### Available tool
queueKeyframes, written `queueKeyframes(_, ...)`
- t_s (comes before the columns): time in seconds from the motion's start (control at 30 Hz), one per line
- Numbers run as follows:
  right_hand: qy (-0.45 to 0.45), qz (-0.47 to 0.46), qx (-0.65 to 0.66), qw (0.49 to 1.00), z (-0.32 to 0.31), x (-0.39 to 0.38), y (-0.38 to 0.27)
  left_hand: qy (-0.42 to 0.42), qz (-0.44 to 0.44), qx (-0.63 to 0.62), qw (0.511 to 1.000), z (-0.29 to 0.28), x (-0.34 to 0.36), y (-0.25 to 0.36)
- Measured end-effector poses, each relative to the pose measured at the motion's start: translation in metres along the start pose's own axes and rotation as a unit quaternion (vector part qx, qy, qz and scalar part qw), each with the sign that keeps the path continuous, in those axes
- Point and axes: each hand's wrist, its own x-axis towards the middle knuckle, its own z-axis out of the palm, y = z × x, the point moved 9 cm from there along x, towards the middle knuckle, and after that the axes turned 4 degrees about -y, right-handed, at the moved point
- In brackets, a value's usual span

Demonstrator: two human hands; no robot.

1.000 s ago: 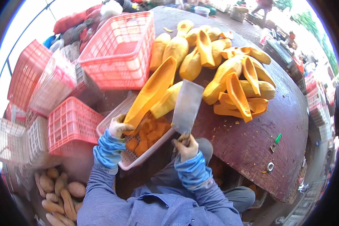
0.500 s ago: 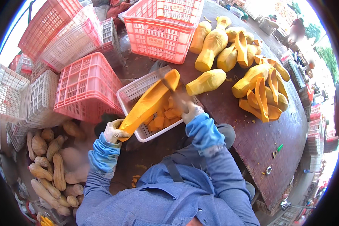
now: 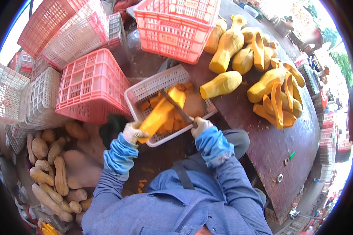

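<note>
Over a white slotted basket (image 3: 148, 81) of orange chunks (image 3: 186, 88), a gloved left hand of mine (image 3: 133, 132) grips the lower end of a long orange squash piece (image 3: 157, 119). My right hand (image 3: 201, 126), also gloved, is closed on the handle of a broad knife (image 3: 175, 105), seen nearly edge-on, its blade lying across the squash piece near the upper end. Both wrists have blue sleeves. An orange blur just right of the blade is too smeared to make out.
A dark red table (image 3: 266, 156) bears peeled yellow squashes (image 3: 227, 47), a green tool (image 3: 291, 156) and a metal ring (image 3: 280, 178). Pink crates (image 3: 90, 82) and white crates (image 3: 8, 90) stand left and behind. Unpeeled squashes (image 3: 60, 176) lie lower left. A blurred person (image 3: 315, 37) is at far right.
The cleaver has swung down and leftward across the squash piece, which now looks shorter and sits lower toward the right. My left hand has shifted right, and the whole view has tilted.
</note>
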Motion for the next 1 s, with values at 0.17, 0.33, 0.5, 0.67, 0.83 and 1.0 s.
queueKeyframes(0.17, 0.009, 0.025, 0.077, 0.997, -0.032, -0.014, -0.017, -0.024, 0.006, -0.017, 1.000, 0.011, 0.002, -0.001)
queueKeyframes(0.33, 0.134, -0.010, 0.206, 0.969, -0.070, -0.034, -0.055, -0.001, 0.036, 0.021, 0.999, 0.020, 0.015, 0.027)
queueKeyframes(0.5, -0.035, 0.017, 0.038, 0.999, -0.001, -0.016, -0.015, -0.051, 0.027, -0.035, 0.998, 0.037, 0.027, 0.021)
queueKeyframes(0.67, 0.072, 0.067, 0.190, 0.977, -0.028, -0.030, 0.014, -0.010, 0.027, 0.064, 0.998, 0.038, 0.038, 0.033)
queueKeyframes(0.83, 0.122, 0.153, 0.410, 0.891, -0.047, -0.053, 0.043, 0.089, 0.083, 0.358, 0.926, 0.031, 0.093, 0.034)
queueKeyframes(1.0, 0.234, 0.139, 0.627, 0.729, -0.064, -0.075, 0.072, 0.101, 0.253, 0.271, 0.923, 0.105, 0.149, 0.104)
